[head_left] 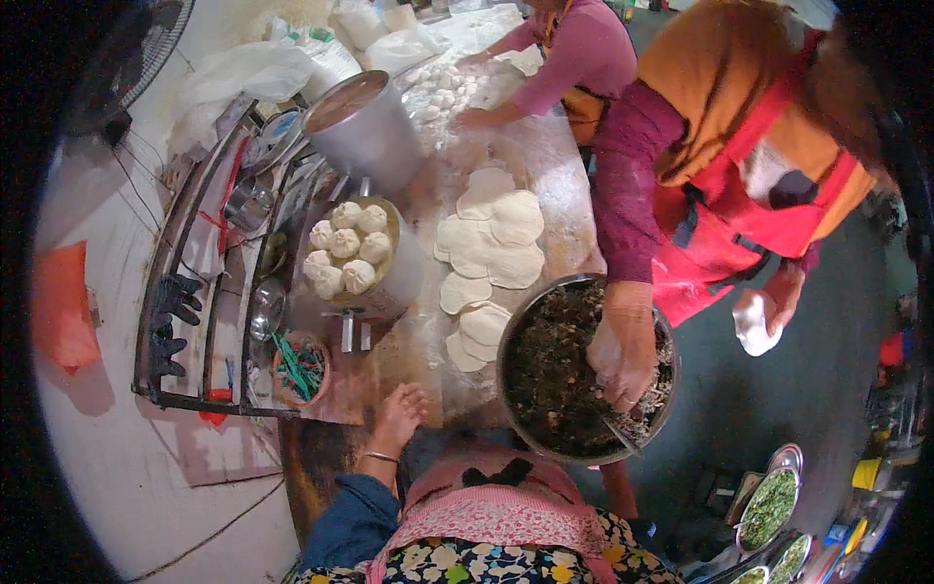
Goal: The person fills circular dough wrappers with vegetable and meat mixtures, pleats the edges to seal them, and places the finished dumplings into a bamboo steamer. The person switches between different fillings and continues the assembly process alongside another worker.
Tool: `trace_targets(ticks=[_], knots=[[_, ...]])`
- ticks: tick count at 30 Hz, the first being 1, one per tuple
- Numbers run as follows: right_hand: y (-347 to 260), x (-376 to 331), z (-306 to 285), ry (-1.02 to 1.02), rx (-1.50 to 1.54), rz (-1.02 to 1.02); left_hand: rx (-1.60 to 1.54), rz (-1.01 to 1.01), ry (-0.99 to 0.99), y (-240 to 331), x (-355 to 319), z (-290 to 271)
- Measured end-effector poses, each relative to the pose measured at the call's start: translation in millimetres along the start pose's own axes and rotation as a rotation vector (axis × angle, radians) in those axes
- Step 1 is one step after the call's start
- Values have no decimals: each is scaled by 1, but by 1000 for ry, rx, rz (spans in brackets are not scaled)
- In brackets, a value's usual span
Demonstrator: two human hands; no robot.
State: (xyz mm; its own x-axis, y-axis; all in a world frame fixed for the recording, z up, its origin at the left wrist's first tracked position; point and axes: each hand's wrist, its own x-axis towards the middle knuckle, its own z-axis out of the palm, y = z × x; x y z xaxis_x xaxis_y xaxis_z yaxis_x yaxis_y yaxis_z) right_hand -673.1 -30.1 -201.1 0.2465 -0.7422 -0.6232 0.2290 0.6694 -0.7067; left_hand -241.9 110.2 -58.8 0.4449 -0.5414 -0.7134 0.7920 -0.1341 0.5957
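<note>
In the head view, I see my left hand (401,407) near me, low in the middle. It rests flat on the floury table (564,165) with its fingers spread open, and it holds nothing. A thin bangle (380,456) sits on that wrist. I cannot see my right hand at all.

Just to the right of my hand is a big round bowl of dark filling (555,380). Another person's hand (623,352) is inside it, mixing, with a metal spoon (623,435) beside it.

A little farther away, flat white dough rounds (491,243) lie in a row on the table. To their left is a tray of puffy white buns (345,248). Behind that stands a tall metal pot (365,127).

Far away, a person in a pink sleeve (574,68) presses dough. At the left, a small basket (300,368) holds green and red bits.
</note>
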Motion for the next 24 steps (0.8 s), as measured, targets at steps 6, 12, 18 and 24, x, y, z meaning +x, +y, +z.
trace_targets(ticks=[6,12,18,24], knots=[[37,-14,42,35,-243,104,94,395,70,83,55,-67],[48,-31,143,-38,-577,133,979,1000,261,190,72,-17],[5,-38,332,-168,-805,-176,1449,1070,-18,234,108,19],[-80,23,503,-313,-1151,-773,1589,937,-53,238,126,19]])
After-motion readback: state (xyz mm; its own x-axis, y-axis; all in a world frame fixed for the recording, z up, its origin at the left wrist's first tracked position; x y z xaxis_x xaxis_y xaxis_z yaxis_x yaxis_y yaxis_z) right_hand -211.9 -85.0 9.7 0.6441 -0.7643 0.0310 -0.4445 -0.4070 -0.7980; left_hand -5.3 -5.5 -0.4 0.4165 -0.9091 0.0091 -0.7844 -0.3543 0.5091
